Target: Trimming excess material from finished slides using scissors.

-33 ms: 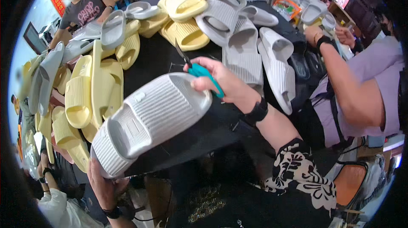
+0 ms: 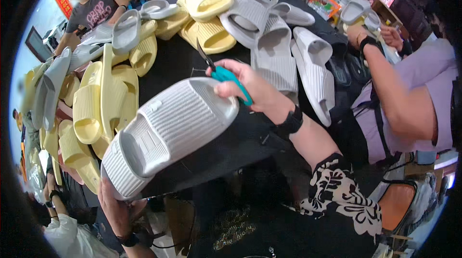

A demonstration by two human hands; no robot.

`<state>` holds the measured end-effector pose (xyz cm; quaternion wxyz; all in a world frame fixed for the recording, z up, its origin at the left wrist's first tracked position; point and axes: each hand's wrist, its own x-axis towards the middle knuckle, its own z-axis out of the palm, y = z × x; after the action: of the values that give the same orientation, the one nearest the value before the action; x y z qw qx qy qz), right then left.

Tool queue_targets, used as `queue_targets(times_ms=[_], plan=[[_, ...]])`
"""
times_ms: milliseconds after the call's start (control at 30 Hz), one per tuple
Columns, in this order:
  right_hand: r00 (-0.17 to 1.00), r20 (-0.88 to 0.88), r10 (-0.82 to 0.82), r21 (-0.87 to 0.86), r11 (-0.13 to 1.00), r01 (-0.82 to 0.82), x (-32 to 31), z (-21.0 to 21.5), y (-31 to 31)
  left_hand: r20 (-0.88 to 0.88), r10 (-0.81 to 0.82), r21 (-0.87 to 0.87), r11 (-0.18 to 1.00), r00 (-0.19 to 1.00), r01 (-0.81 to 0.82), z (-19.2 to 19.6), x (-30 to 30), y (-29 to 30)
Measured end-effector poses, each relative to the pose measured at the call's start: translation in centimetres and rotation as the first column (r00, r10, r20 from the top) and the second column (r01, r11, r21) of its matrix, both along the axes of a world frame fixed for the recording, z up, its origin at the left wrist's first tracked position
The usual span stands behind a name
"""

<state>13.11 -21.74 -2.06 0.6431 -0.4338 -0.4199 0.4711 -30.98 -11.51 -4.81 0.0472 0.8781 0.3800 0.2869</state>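
Two pale grey ribbed slippers (image 2: pixel 180 106), nested head to tail, are held aslant above the black table. My left hand (image 2: pixel 113 205) grips their lower left end, its fingers partly hidden behind the sole. My right hand (image 2: pixel 248 84) holds scissors (image 2: pixel 226 79) with teal handles, the dark blades pointing up and away. Its thumb also presses on the upper right end of the slippers.
Yellow slippers (image 2: pixel 89 104) are heaped at the left, with more yellow slippers (image 2: pixel 207 0) at the back. Grey slippers (image 2: pixel 276 60) lie behind my right hand. A person (image 2: pixel 404 89) in lilac works at the right; another person (image 2: pixel 96 5) stands at the far left.
The slippers and my right hand with the scissors sit very slightly higher in the picture. Both hands keep the same grip.
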Motion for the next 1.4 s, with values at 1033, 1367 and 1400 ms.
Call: queue_targets(times_ms=[1033,1367,1400], plan=[[0.742,-0.371,-0.559,0.183,0.739,0.648,5.6,4.3,-0.5,0.756,0.374,-0.640,0.599,0.537,0.482,5.3,9.4,0.8],[0.921,-0.386,-0.047,0.299,0.939,0.173,-0.3,8.2,-4.1,0.773,0.266,-0.632,0.392,0.576,0.668,5.6,17.4,-0.6],[0.930,-0.367,-0.028,0.277,0.951,0.138,-0.7,8.0,-4.1,0.760,0.289,-0.650,0.376,0.582,0.661,5.1,18.3,-0.7]])
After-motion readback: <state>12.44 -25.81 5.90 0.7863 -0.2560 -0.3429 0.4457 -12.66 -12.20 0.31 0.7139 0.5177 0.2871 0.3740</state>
